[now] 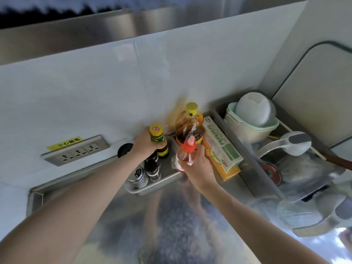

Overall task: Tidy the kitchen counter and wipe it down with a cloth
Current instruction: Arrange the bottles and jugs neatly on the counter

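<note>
My left hand (145, 143) grips a dark sauce bottle (159, 139) with a yellow cap, standing on the steel condiment tray (163, 184) by the back wall. My right hand (198, 166) holds a clear squeeze bottle with a red nozzle cap (189, 147), just in front of a big oil bottle (189, 126) with a yellow cap. Pepper grinders (152, 166) and a steel shaker (138, 176) stand at the tray's front left. The shiny steel counter (118, 221) lies below. No cloth is in view.
An orange box with a green-printed pack (222, 149) lies right of the tray. Beyond it a sink (266, 180) holds stacked bowls (253, 115), a tap (293, 142) and a lid. A socket strip (76, 150) is on the wall at left.
</note>
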A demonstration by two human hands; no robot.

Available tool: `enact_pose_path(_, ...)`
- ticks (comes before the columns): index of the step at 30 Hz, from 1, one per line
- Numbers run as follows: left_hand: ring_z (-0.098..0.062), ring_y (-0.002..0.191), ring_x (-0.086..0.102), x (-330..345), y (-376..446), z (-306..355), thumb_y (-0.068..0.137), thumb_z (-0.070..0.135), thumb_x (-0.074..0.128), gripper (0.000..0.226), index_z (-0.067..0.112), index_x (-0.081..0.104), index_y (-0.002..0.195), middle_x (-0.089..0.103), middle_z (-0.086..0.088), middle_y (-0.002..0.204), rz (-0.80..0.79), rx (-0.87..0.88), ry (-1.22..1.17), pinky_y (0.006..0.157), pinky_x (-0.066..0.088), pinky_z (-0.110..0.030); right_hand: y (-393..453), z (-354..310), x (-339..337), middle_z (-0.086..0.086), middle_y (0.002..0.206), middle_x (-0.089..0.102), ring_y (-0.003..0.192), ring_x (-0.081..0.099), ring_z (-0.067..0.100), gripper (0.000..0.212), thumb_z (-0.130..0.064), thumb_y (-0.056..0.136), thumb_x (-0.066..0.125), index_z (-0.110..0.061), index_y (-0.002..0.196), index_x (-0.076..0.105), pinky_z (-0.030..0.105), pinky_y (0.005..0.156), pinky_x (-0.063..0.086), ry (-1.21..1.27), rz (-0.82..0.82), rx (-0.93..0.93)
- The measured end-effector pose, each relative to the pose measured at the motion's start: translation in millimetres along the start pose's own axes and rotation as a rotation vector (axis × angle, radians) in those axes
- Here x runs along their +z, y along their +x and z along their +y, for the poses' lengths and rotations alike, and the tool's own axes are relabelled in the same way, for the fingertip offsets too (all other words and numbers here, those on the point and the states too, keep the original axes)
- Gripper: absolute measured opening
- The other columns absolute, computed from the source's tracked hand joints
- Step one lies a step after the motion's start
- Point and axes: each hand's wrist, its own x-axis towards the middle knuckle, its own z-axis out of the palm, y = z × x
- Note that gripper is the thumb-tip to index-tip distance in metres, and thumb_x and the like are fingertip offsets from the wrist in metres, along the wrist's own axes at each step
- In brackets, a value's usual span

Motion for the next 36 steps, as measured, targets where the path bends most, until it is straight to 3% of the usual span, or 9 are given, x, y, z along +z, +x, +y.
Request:
enact_pose_path(3,-0.015,0.097,0.053,-9,-22,-3,0.073,0.018,0.075,0.051,0.008,0.051,0.117,0.058,0.0,0.106,0.055,0.028,-0.113,0.082,0.037,-0.028,5,-12,7,-0.003,0.096,0.052,0.086,0.054,0.019,0.049,-0.024,0.086,0.063,-0.013,0.124,0.033,0.031,0.071,0.043,0.056,-0.05,-0.038)
enact_pose_path(9,-0.02,0.111,0.053,-1,-62,-34,0.077,0.009,0.069,0.045,0.004,0.051,0.118,0.056,-0.01,0.12,0.193,-0.004,-0.208,0.097,0.041,-0.033,16,-9,41,0.011,0.109,0.061,0.097,0.06,0.031,0.043,-0.021,0.085,0.062,-0.011,0.115,0.032,0.034,0.072,0.044,0.028,-0.102,-0.042)
enact_pose_path(16,-0.014,0.108,0.051,16,-85,-49,0.08,0.007,0.066,0.038,0.006,0.053,0.116,0.055,-0.003,0.117,0.171,-0.013,-0.255,0.093,0.038,-0.024,23,7,64,0.014,0.115,0.057,0.102,0.059,0.036,0.044,-0.023,0.084,0.063,-0.009,0.114,0.033,0.042,0.084,0.048,-0.033,-0.108,-0.029)
enact_pose_path(19,-0.018,0.111,0.052,18,-87,-52,0.081,0.01,0.066,0.038,0.007,0.053,0.116,0.056,-0.006,0.12,0.169,-0.018,-0.259,0.091,0.038,-0.023,27,11,69,0.01,0.114,0.059,0.107,0.058,0.033,0.044,-0.023,0.083,0.063,-0.013,0.114,0.033,0.05,0.099,0.038,-0.075,-0.121,-0.041)
enact_pose_path(22,-0.016,0.111,0.052,18,-92,-50,0.082,0.009,0.064,0.035,0.006,0.054,0.116,0.056,-0.006,0.121,0.155,-0.025,-0.25,0.092,0.038,-0.024,25,12,65,0.007,0.132,0.052,0.121,0.05,0.031,0.062,-0.026,0.083,0.063,-0.016,0.132,0.026,0.055,0.109,0.025,-0.132,-0.179,-0.014)
enact_pose_path(25,-0.013,0.104,0.052,19,-100,-39,0.084,0.006,0.059,0.03,0.005,0.055,0.114,0.057,-0.006,0.116,0.156,0.015,-0.23,0.085,0.037,-0.017,8,12,48,0.009,0.14,0.046,0.124,0.048,0.031,0.081,-0.023,0.082,0.064,-0.021,0.145,0.014,0.047,0.105,0.037,-0.004,-0.186,-0.013)
enact_pose_path(28,-0.014,0.09,0.055,26,-108,-18,0.086,0.0,0.053,0.023,0.007,0.055,0.108,0.059,-0.005,0.105,0.183,0.076,-0.258,0.073,0.043,-0.008,-22,15,20,0.009,0.136,0.048,0.115,0.053,0.032,0.065,-0.013,0.088,0.054,-0.019,0.143,0.021,0.031,0.09,0.042,-0.028,-0.154,-0.053)
enact_pose_path(33,-0.011,0.079,0.055,61,-119,31,0.084,-0.003,0.053,0.023,0.008,0.056,0.103,0.059,-0.003,0.096,0.047,0.221,-0.257,0.07,0.041,-0.007,-75,34,-34,0.017,0.13,0.049,0.114,0.05,0.034,0.051,0.001,0.086,0.044,-0.009,0.134,0.033,0.035,0.09,0.041,-0.038,-0.022,0.009)
enact_pose_path(36,-0.017,0.085,0.054,86,-127,57,0.083,-0.004,0.055,0.025,0.004,0.056,0.107,0.058,-0.004,0.094,-0.071,0.276,-0.235,0.079,0.041,-0.018,-104,54,-67,0.016,0.125,0.053,0.112,0.052,0.033,0.044,0.0,0.085,0.044,-0.008,0.128,0.043,0.036,0.09,0.044,-0.051,0.074,0.042)
